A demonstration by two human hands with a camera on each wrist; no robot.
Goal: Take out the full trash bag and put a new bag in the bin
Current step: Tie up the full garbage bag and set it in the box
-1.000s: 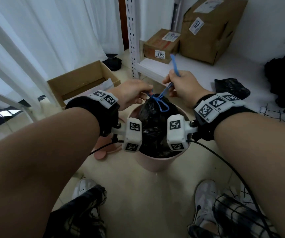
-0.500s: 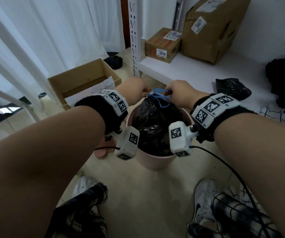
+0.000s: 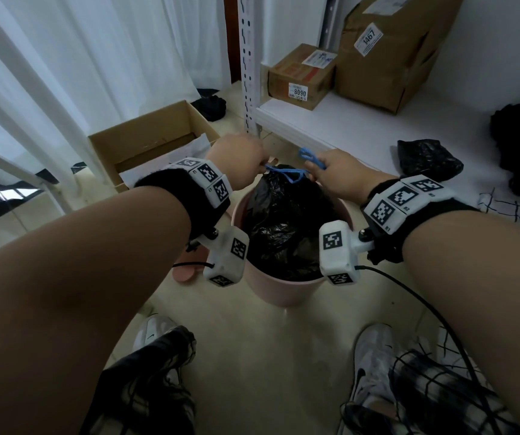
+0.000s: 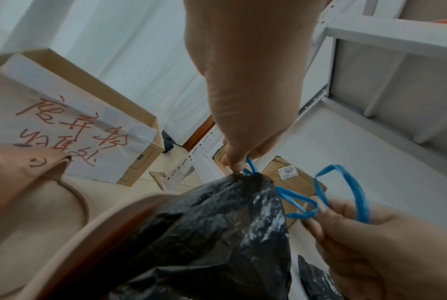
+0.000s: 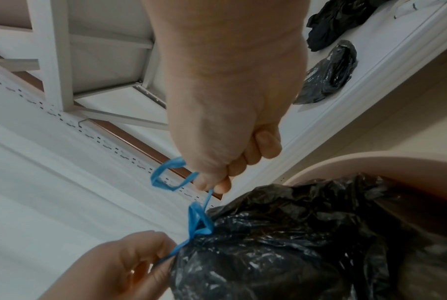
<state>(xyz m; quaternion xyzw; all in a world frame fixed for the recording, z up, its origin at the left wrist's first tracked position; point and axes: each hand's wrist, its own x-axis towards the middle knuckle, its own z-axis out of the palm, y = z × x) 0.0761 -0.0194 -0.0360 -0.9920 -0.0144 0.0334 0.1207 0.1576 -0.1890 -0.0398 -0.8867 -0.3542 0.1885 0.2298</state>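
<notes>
We are at the tie-off step: the full black trash bag sits inside the pink bin on the floor, its neck gathered and bound by the blue drawstring.

1. Left side. Our left hand pinches one drawstring end between thumb and fingers, right at the gathered neck. We hold this end low and close to the knot so it acts as the anchor.

2. Centre. The crossing of the drawstring lies on top of the neck. We judge the knot not yet tight, since a loose loop stands open beside it.

3. Right side. Our right hand has its fingers curled round the other drawstring loop. We pull both ends apart evenly and level. A sharp tug could tear the thin plastic.

The spare black bag lies on the white shelf, near at hand.
</notes>
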